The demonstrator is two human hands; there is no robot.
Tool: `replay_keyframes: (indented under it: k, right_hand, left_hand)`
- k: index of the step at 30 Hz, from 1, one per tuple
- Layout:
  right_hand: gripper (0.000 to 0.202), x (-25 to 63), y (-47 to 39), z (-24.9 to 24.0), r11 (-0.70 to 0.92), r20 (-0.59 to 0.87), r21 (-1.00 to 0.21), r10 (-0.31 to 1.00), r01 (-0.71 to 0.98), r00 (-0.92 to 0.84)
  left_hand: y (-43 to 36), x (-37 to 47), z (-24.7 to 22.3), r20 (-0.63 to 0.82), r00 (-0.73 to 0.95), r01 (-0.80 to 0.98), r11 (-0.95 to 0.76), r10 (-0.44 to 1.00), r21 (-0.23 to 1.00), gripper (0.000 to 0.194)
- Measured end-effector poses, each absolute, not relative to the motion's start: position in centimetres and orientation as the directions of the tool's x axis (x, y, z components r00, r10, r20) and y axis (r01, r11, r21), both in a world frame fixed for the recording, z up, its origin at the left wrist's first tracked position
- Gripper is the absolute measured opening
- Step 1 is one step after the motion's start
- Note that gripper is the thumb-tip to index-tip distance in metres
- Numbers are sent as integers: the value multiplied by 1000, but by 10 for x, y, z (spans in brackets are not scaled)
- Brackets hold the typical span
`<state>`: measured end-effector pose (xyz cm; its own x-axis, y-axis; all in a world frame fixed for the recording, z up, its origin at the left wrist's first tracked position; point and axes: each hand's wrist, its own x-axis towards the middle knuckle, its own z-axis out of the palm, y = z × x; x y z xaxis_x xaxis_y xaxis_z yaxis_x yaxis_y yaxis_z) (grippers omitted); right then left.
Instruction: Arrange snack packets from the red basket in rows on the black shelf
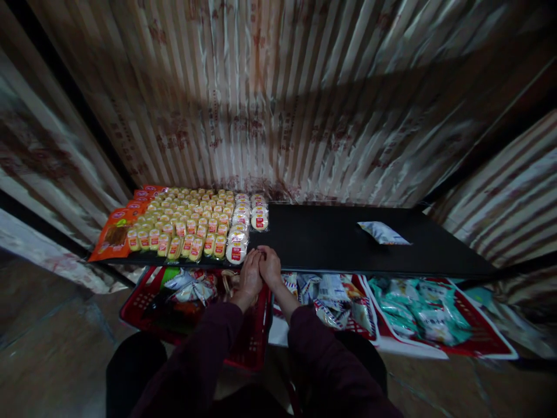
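My left hand [251, 274] and my right hand [270, 267] meet at the front edge of the black shelf [313, 238], side by side and touching. The fingers of both are bent and drawn together; whatever may be between them is hidden. Just left of my left hand lies the nearest round white packaged cake [236, 251], at the front of a column of similar cakes. A shorter column beside it ends with another round white packaged cake [260, 220], behind my hands.
Rows of small yellow packaged cakes [191, 226] and orange snack bags [114, 232] fill the shelf's left. A white-and-blue packet [383, 233] lies on the right. Below stand red baskets [130, 313] of packets, including teal bags [435, 316]. A striped curtain [278, 116] hangs behind.
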<state>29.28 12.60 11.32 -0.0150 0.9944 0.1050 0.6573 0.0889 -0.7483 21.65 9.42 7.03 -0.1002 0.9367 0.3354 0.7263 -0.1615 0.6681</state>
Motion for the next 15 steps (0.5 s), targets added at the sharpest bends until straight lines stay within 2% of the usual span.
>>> replay_keyframes:
  k: [4,7,11,15]
  right_hand:
    - [34,285,90,107,120,112,-761,992,637,-54]
    - [35,280,64,93,107,67,-739,994,665,-86]
    - [34,270,35,61,34,-98,-684,986,728,-137]
    - [31,259,19,30,-65,-365,-593,910,803,-195]
  left_hand:
    - [54,206,68,335,-124,723,-146,934,675,47]
    - [25,197,64,264,-97,753,-103,960,650,43]
    - [-3,185,46,-33,-66,805,73,997,589,46]
    - [-17,172,24,-305,-14,836,179,952,519,45]
